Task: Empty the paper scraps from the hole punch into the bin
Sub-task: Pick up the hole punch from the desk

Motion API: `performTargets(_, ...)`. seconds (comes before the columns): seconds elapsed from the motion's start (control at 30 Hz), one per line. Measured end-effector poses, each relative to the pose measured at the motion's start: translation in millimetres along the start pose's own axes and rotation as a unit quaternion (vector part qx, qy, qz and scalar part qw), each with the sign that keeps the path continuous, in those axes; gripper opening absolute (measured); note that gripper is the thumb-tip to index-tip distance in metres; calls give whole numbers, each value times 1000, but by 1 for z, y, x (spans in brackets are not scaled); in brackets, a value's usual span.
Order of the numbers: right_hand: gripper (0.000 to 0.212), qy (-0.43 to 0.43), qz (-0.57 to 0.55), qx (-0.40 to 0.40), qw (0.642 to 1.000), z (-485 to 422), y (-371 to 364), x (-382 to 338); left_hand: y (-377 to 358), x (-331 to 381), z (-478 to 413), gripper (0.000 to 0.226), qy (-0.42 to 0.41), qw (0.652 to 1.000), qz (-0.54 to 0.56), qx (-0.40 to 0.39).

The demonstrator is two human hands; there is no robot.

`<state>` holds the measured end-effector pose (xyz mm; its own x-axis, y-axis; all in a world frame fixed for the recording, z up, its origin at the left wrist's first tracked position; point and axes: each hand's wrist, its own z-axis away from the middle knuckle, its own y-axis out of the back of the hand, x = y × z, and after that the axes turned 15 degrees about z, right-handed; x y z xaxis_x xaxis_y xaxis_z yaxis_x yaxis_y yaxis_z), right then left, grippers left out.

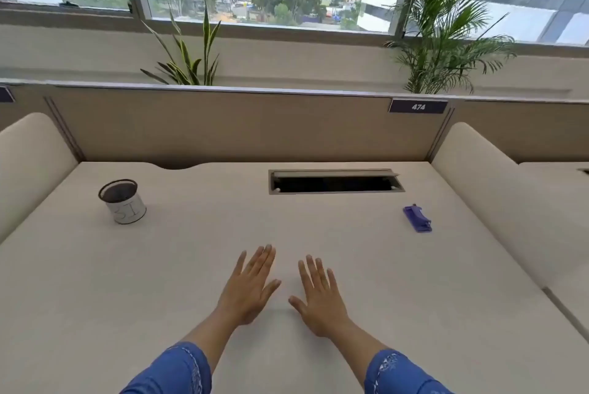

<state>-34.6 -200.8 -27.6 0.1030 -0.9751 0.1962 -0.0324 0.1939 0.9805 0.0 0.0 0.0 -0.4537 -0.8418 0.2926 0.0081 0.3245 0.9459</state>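
bin left, hole punch right

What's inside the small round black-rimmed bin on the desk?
Only dark inner wall shows in the small round black-rimmed bin; no scraps visible. Its near wall hides the lower inside.

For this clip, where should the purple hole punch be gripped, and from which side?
Probably grip the hole punch across its two long sides, coming from above with the right hand, which is nearer. It lies flat on the desk, narrow and free all round.
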Motion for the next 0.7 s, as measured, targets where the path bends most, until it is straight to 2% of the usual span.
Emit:
performTargets(0.1,80,-21,-39,-42,998,15,-7,-4,-14,-4,14,71,51,996,25,-74)
performTargets(0.13,83,-17,-45,-76,996,25,-7,-6,-20,-5,22,72,83,988,34,-124)
performTargets(0.17,87,-9,-71,-45,996,31,-14,-8,-31,-7,26,72,81,986,44,-141)
performTargets(0.2,91,-4,-103,-78,992,35,-15,-9,-38,-9,30,71,97,979,48,-173)
performTargets(0.27,95,6,-121,-87,989,38,-13,-9,-37,-5,35,76,123,972,64,-189)
performTargets(0.37,92,-6,-121,-94,988,39,-10,-10,-43,-5,38,97,83,978,117,-153)
performTargets(0.43,87,-7,-124,-92,988,39,-11,-10,-45,-5,38,103,74,981,123,-134)
performTargets(0.6,78,-13,-144,-79,986,41,-10,-10,-47,-3,31,106,92,979,119,-139)
performTargets(0.7,64,-12,-176,-74,982,37,-10,-3,-45,6,19,104,101,976,118,-152)
